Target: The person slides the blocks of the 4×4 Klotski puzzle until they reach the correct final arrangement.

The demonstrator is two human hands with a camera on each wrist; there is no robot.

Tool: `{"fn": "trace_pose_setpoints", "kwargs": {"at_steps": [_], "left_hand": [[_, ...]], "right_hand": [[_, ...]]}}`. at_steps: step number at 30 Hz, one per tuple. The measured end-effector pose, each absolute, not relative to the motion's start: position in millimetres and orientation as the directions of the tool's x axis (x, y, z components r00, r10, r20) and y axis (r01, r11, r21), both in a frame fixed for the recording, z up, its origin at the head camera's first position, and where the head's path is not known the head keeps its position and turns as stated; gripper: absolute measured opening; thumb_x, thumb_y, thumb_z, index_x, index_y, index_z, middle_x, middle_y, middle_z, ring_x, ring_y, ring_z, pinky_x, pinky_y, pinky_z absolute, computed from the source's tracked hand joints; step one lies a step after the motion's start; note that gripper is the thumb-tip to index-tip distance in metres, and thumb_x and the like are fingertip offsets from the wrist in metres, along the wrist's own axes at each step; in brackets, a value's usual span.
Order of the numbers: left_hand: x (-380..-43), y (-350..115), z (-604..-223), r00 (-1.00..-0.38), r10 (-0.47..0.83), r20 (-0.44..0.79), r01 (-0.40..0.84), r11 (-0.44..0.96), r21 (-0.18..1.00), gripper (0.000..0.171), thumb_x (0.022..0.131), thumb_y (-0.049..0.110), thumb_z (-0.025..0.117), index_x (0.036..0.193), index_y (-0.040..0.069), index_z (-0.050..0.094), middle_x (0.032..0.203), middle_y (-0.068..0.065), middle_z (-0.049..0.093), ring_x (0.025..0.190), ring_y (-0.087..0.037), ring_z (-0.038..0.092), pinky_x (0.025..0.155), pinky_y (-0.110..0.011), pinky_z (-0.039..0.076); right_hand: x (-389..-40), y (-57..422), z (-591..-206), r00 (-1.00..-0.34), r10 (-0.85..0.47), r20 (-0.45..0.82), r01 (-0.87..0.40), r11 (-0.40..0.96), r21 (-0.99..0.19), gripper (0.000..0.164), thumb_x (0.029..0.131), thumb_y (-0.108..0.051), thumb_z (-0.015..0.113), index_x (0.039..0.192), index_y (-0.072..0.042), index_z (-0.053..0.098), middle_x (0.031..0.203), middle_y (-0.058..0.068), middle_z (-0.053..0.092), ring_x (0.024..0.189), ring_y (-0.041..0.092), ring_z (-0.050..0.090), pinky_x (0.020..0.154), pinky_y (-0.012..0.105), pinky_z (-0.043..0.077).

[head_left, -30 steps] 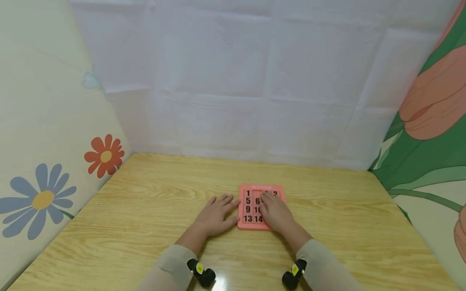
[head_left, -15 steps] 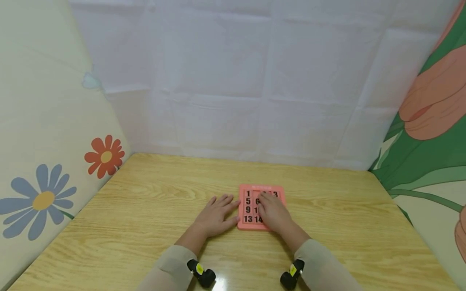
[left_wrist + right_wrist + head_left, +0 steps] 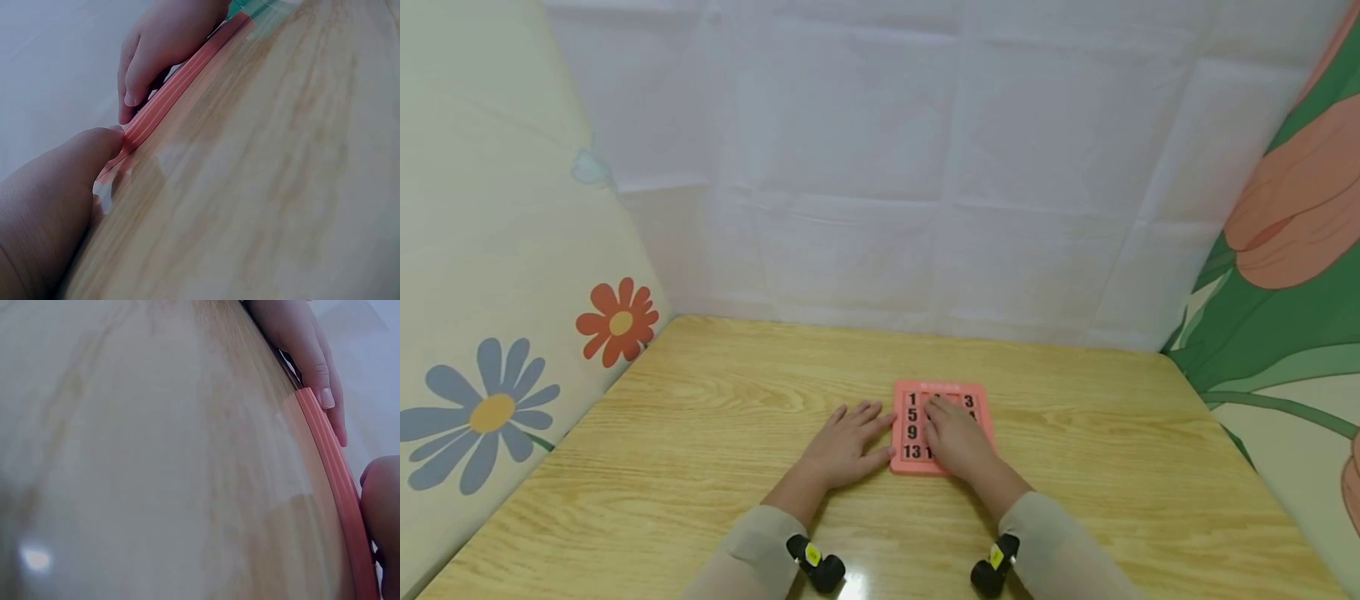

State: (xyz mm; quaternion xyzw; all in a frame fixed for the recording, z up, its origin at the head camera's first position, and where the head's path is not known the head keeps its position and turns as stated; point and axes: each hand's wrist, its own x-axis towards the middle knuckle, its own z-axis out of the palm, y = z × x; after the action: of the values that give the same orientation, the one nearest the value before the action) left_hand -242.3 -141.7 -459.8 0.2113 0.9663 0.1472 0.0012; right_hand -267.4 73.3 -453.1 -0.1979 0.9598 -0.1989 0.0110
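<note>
A pink sliding number puzzle [image 3: 912,432] lies flat on the table, its tiles printed with black numbers. Spread fingers of my left hand [image 3: 846,443] rest on the wood at its left side, with thumb and index tips at the frame's edge. In the left wrist view, the left thumb [image 3: 100,147] meets the pink rim [image 3: 178,81]. Over the middle tiles lies my right hand [image 3: 961,435], its fingertips on the upper rows beside the 1 and 5. That hand hides much of the middle columns; 1, 5, 9, 13 and 3 stay visible.
The wood-grained table [image 3: 700,400] is backed by a creased white sheet [image 3: 880,167]. Flower-printed panels stand at the left [image 3: 490,250] and right [image 3: 1285,350]. Each sleeve carries a small black wrist camera, the left camera [image 3: 817,565] and the right camera [image 3: 995,567].
My right hand has shifted slightly left across the puzzle. A number tile now fills the gap beside the 1. The 3 shows fully, while the 10 has become covered. My left hand stays put.
</note>
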Motion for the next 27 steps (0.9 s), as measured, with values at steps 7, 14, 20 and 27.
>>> {"fn": "trace_pose_setpoints", "kwargs": {"at_steps": [7, 14, 20, 27], "left_hand": [[-242.7, -141.6, -460.1, -0.911, 0.408, 0.056, 0.407, 0.87, 0.278, 0.06, 0.098, 0.053, 0.045, 0.15, 0.023, 0.042, 0.159, -0.008, 0.035, 0.15, -0.03, 0.026, 0.124, -0.053, 0.017], [-242.2, -140.9, -458.1, -0.91, 0.41, 0.057, 0.408, 0.869, 0.281, 0.06, 0.098, 0.052, 0.045, 0.15, 0.022, 0.042, 0.159, -0.008, 0.035, 0.15, -0.029, 0.027, 0.124, -0.053, 0.017], [-242.3, -140.5, -458.3, -0.91, 0.411, 0.063, 0.411, 0.868, 0.28, 0.06, 0.098, 0.052, 0.046, 0.15, 0.022, 0.042, 0.158, -0.008, 0.036, 0.149, -0.03, 0.028, 0.123, -0.053, 0.017], [-242.8, -141.0, -459.2, -0.911, 0.407, 0.062, 0.407, 0.87, 0.277, 0.06, 0.098, 0.053, 0.046, 0.15, 0.022, 0.042, 0.158, -0.008, 0.036, 0.15, -0.029, 0.027, 0.124, -0.053, 0.017]], "right_hand": [[-267.5, 69.9, -452.8, -0.918, -0.394, 0.056, -0.383, 0.838, -0.388, 0.048, 0.105, -0.029, 0.038, 0.147, -0.007, 0.045, 0.156, 0.009, 0.041, 0.146, 0.028, 0.035, 0.121, 0.046, 0.029], [-265.1, 67.4, -450.0, -0.917, -0.397, 0.043, -0.38, 0.836, -0.397, 0.049, 0.105, -0.03, 0.038, 0.148, -0.007, 0.044, 0.157, 0.009, 0.039, 0.147, 0.028, 0.033, 0.121, 0.046, 0.03], [-264.3, 67.0, -449.8, -0.918, -0.393, 0.047, -0.377, 0.834, -0.402, 0.049, 0.105, -0.03, 0.038, 0.148, -0.007, 0.044, 0.156, 0.009, 0.039, 0.147, 0.028, 0.034, 0.121, 0.047, 0.03], [-263.8, 69.7, -451.6, -0.913, -0.403, 0.056, -0.387, 0.818, -0.426, 0.049, 0.105, -0.031, 0.037, 0.149, -0.008, 0.043, 0.157, 0.008, 0.038, 0.147, 0.029, 0.034, 0.121, 0.047, 0.029]]}}
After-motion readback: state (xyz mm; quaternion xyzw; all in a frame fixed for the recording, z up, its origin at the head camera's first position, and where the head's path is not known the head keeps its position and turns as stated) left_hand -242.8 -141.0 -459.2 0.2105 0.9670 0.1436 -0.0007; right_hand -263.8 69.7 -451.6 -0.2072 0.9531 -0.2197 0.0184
